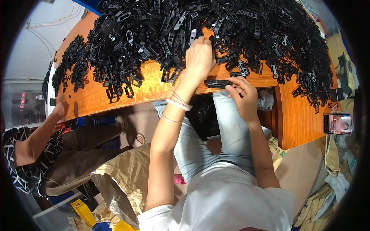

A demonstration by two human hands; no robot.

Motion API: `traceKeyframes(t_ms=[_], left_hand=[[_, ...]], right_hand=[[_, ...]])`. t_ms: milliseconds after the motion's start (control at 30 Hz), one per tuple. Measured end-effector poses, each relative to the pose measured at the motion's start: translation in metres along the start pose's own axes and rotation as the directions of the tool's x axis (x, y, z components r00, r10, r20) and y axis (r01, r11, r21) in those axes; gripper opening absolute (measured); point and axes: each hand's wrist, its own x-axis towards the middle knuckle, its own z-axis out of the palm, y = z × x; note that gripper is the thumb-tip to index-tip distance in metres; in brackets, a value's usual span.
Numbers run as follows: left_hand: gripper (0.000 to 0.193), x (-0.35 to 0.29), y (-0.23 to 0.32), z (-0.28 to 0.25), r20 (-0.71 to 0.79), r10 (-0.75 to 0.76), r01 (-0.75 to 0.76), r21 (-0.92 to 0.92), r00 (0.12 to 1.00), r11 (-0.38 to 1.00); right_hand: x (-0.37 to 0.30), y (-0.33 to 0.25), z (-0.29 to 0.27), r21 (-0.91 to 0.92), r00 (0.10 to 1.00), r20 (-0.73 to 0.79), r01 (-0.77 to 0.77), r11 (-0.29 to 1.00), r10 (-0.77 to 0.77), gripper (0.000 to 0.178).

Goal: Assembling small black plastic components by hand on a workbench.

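Observation:
My left hand (200, 57) reaches to the near edge of a large heap of black plastic parts (150, 34). Its fingers are bent downward, and the back of the hand hides what they grip, if anything. Just beyond the fingers a pale, narrow piece (193, 36) sticks up among the parts. In front of the table's edge my right hand (243, 94) pinches one elongated black plastic part (217, 83) by its right end, holding it roughly level. Loose black parts (242, 69) lie on the wood between the heap and this hand.
The orange wooden table (88, 102) curves around me. A phone (338, 124) stands at its right end. On the left, another person's hand (59, 110) is at the table edge. Brown paper (123, 173) lies beside my left arm, near a yellow crate (83, 211).

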Motion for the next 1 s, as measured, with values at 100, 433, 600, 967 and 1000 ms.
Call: traceKeyframes(t_ms=[100, 433, 600, 967, 1000], left_hand=[[0.009, 0.004, -0.002, 0.006, -0.084, 0.021, -0.028, -0.082, 0.996, 0.996], [0.036, 0.068, 0.001, 0.008, 0.163, -0.327, 0.317, 0.084, 0.931, 0.945], [0.028, 0.064, 0.005, -0.005, 0.183, -0.423, 0.413, 0.087, 0.888, 0.906], [0.030, 0.008, -0.010, -0.044, 0.100, -0.127, 0.141, -0.156, 0.987, 0.978], [0.030, -0.001, -0.010, -0.045, 0.099, -0.128, 0.143, -0.156, 0.987, 0.977]], right_hand=[[0.003, 0.005, 0.002, -0.030, 0.998, -0.013, 0.062, 0.998, -0.062, 0.018], [0.004, 0.013, 0.006, -0.056, 0.994, -0.022, 0.102, 0.993, -0.103, 0.019], [0.004, 0.012, 0.005, -0.039, 0.994, -0.020, 0.106, 0.994, -0.107, 0.019], [0.004, 0.008, 0.005, 0.002, 0.996, -0.019, 0.085, 0.996, -0.085, 0.019], [0.004, 0.008, 0.005, -0.003, 0.996, -0.012, 0.093, 0.996, -0.093, 0.019]])
